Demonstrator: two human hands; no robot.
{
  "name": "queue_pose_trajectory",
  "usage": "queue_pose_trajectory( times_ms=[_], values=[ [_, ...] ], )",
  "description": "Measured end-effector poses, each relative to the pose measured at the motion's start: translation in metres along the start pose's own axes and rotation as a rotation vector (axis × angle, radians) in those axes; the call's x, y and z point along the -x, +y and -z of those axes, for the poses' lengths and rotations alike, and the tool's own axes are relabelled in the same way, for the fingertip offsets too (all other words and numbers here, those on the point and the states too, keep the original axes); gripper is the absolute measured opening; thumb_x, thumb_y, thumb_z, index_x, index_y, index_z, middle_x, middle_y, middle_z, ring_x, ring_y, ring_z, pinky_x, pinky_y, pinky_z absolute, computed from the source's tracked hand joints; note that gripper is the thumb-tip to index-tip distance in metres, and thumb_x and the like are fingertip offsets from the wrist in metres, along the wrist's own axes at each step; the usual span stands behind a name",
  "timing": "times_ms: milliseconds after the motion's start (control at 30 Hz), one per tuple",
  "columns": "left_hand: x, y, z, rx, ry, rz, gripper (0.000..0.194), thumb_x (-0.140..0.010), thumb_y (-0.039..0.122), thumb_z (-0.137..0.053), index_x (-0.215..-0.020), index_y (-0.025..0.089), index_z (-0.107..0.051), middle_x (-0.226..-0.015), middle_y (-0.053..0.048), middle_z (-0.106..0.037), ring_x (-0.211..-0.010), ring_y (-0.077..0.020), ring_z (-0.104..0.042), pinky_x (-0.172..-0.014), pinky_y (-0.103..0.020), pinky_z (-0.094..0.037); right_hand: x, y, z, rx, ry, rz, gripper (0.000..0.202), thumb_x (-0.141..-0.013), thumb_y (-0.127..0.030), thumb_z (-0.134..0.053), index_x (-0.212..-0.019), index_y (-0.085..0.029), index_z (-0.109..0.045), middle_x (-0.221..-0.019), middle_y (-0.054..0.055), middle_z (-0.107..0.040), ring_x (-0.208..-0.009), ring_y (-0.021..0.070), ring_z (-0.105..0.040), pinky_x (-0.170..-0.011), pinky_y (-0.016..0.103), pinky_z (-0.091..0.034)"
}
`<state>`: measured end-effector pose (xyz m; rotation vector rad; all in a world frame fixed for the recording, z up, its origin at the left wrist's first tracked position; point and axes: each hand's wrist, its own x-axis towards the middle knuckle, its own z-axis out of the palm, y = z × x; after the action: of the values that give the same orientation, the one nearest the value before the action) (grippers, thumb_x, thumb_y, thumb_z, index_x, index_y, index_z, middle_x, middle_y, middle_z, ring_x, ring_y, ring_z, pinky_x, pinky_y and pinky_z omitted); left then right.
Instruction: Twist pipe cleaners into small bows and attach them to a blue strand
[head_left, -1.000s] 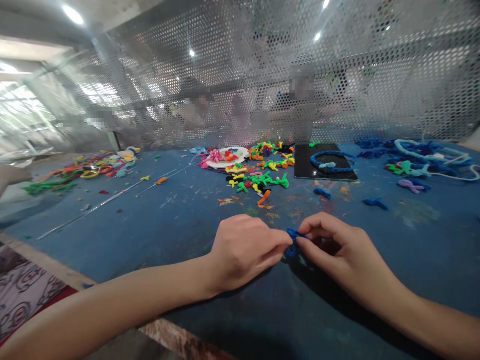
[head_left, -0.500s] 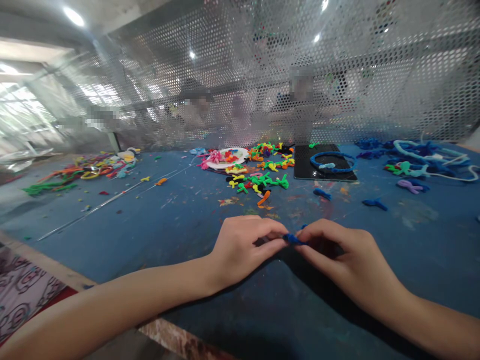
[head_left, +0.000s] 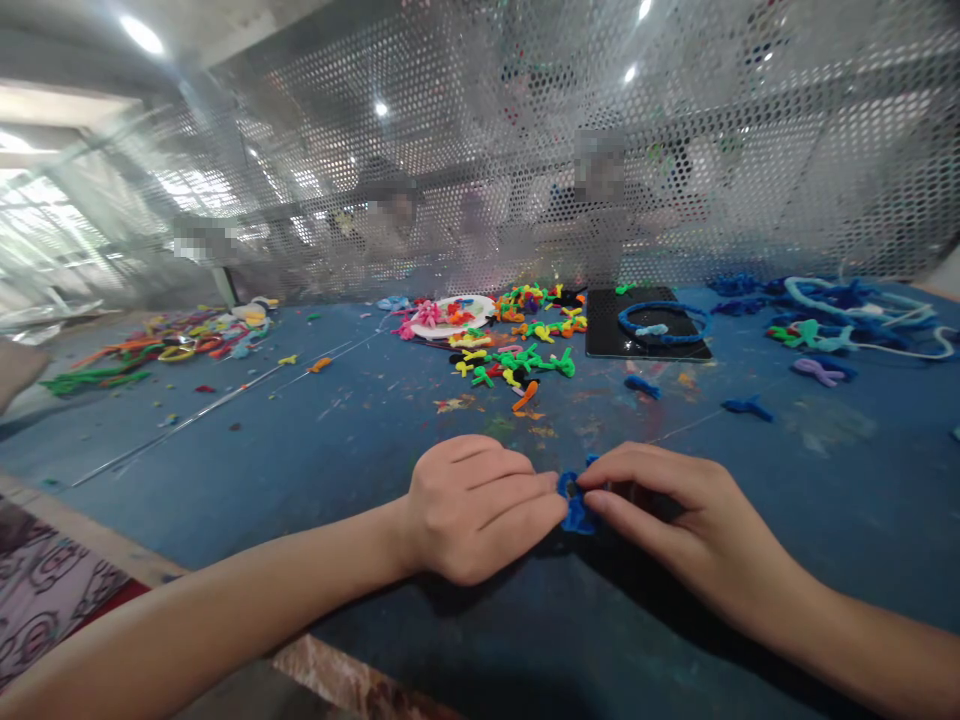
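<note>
Between my two hands is a small blue pipe cleaner piece (head_left: 577,516), bent into a loop just above the table. My left hand (head_left: 480,510) pinches its left side, with the fingers pressed together. On the other side, the thumb and forefinger of my right hand (head_left: 675,500) close on its right edge. Fingertips cover part of the piece. Beyond my hands lie a short blue pipe cleaner twist (head_left: 643,387) and another dark blue twist (head_left: 748,408).
A black tablet-like panel (head_left: 600,335) carries a blue ring (head_left: 705,325). Left of it are a white plate (head_left: 427,330) and several colourful twisted pieces (head_left: 525,360). Blue and white coils (head_left: 862,300) lie far right. A perforated metal screen (head_left: 480,150) borders the table; another person's hand (head_left: 19,370) appears far left.
My left hand has turned so its back and folded fingers show. The blue piece now faces me as an open loop, slightly lower. Another person's hand has entered at the left edge.
</note>
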<state>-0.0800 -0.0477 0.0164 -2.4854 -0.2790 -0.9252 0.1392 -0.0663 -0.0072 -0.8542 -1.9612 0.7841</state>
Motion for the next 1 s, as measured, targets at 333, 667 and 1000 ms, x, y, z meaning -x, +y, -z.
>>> queue_pose_trajectory(
  times_ms=[333,667,1000],
  values=[
    [-0.0037,0.0024,0.0028,-0.086,-0.002,-0.121,0.019,-0.089,0.019,-0.052,-0.081,0.019,-0.07,-0.083,-0.001,-0.076,-0.066,-0.0127,-0.067,-0.058,-0.026,-0.049,-0.001,0.0023,-0.0003,-0.024,-0.031,-0.007,0.013,-0.088,-0.019,-0.059,-0.093,-0.028,-0.068,-0.085,-0.006,-0.069,-0.077,0.0068,-0.061,-0.071,0.015,-0.045],
    [-0.0062,0.0037,0.006,-0.132,0.024,-0.156,0.022,-0.089,0.019,-0.051,-0.078,0.02,-0.071,-0.082,0.001,-0.076,-0.064,-0.0113,-0.067,-0.055,-0.024,-0.05,-0.0011,0.0036,-0.0016,-0.015,-0.038,-0.056,0.014,-0.088,-0.023,-0.059,-0.093,-0.028,-0.071,-0.091,-0.004,-0.074,-0.08,0.0115,-0.067,-0.074,0.019,-0.048],
    [-0.0039,0.0027,-0.0006,-0.008,-0.027,-0.006,0.016,-0.088,0.017,-0.051,-0.085,0.018,-0.067,-0.081,0.001,-0.075,-0.07,-0.0127,-0.066,-0.063,-0.026,-0.049,-0.0012,-0.0035,0.0009,0.081,-0.053,-0.07,0.015,-0.094,-0.024,-0.048,-0.085,-0.022,-0.06,-0.074,-0.005,-0.063,-0.066,0.0085,-0.056,-0.062,0.018,-0.042]
  ],
)
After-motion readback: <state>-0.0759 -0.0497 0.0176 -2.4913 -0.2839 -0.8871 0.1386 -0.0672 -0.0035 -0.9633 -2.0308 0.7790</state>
